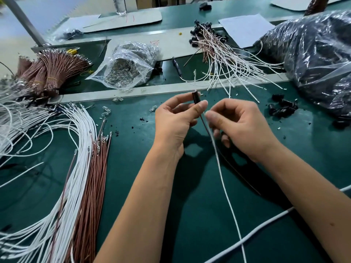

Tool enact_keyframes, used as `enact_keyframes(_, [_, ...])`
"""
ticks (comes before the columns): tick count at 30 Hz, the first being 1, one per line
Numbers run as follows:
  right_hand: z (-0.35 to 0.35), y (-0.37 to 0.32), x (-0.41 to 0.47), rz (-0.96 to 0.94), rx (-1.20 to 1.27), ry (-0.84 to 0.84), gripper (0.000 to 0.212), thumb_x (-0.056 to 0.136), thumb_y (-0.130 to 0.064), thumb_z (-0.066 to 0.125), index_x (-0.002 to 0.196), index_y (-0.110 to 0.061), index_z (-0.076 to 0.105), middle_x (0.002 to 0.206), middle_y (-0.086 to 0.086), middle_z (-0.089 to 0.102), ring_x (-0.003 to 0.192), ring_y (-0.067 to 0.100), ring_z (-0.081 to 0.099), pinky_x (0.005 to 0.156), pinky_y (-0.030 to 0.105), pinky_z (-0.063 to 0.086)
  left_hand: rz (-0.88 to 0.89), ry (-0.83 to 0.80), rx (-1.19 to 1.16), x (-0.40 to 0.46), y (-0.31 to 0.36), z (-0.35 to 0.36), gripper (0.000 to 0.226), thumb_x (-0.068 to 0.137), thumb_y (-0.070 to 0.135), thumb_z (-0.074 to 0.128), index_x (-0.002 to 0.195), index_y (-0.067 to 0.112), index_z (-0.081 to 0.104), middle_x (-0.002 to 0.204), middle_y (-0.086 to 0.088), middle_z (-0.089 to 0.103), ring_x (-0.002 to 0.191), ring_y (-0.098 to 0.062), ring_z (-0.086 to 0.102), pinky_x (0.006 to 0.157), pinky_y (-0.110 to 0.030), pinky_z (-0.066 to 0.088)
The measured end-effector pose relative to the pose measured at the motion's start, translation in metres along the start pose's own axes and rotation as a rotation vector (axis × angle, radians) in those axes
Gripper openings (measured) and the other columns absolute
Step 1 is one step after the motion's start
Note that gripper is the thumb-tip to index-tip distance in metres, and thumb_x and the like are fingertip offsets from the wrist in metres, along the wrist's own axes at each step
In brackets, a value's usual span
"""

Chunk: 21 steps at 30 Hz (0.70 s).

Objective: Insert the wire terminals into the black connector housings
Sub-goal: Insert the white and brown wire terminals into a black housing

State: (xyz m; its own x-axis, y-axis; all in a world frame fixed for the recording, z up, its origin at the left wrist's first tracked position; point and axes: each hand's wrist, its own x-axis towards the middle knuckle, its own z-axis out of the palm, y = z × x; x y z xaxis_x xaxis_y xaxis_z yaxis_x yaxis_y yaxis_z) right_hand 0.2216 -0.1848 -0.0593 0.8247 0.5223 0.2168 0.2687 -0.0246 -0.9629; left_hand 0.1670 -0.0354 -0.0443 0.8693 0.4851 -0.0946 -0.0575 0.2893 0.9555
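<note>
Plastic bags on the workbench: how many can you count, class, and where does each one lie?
2 for certain: a clear bag at centre back and a big dark-filled bag at far right. A third may lie at top left, too blurred to tell.

Both bare forearms are extended forward over the bench, hands raised close together. The left hand (175,118) is curled, thumb and fingers pinched. The right hand (241,126) is curled, thumb and forefinger pinched.
</note>
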Motion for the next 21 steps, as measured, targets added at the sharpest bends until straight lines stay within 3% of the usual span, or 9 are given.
enact_keyframes(4, [0.007, 0.001, -0.002, 0.006, -0.116, -0.034, 0.015, 0.088, -0.021, 0.082, 0.085, -0.012, 0.07, 0.06, 0.009, 0.069, 0.041, 0.017, 0.057, 0.037, 0.026, 0.043, -0.01, -0.021, 0.029, -0.001, -0.002, -0.001, 0.019, 0.076, 0.0, 0.083, 0.089, 0.004, 0.071, 0.072, -0.004, 0.071, 0.058, -0.012, 0.063, 0.055, -0.022, 0.05])
enact_keyframes(10, [0.002, 0.003, 0.0, 0.071, -0.019, -0.036, 0.008, 0.089, -0.017, 0.081, 0.086, -0.012, 0.075, 0.064, 0.014, 0.069, 0.048, 0.032, 0.054, 0.037, 0.027, 0.04, -0.075, -0.116, 0.049, 0.0, 0.004, -0.008, 0.016, 0.08, 0.003, 0.081, 0.087, 0.009, 0.068, 0.072, 0.0, 0.07, 0.062, -0.011, 0.065, 0.064, -0.023, 0.057])
enact_keyframes(16, [-0.001, 0.003, 0.001, 0.109, -0.036, -0.084, 0.008, 0.093, -0.012, 0.076, 0.086, -0.016, 0.076, 0.062, 0.022, 0.063, 0.049, 0.026, 0.048, 0.038, 0.024, 0.037, -0.071, -0.1, 0.056, 0.001, 0.008, -0.011, 0.012, 0.083, 0.007, 0.079, 0.091, 0.01, 0.07, 0.071, -0.001, 0.069, 0.059, -0.011, 0.061, 0.06, -0.022, 0.055])
enact_keyframes(21, [-0.003, 0.001, 0.001, 0.104, -0.082, -0.099, 0.011, 0.095, -0.013, 0.072, 0.087, -0.018, 0.077, 0.055, 0.002, 0.06, 0.042, 0.01, 0.045, 0.039, 0.021, 0.036, 0.132, -0.166, 0.081, 0.0, 0.009, -0.014, 0.018, 0.078, -0.003, 0.08, 0.088, 0.01, 0.073, 0.073, 0.002, 0.072, 0.066, -0.01, 0.063, 0.067, -0.021, 0.053])
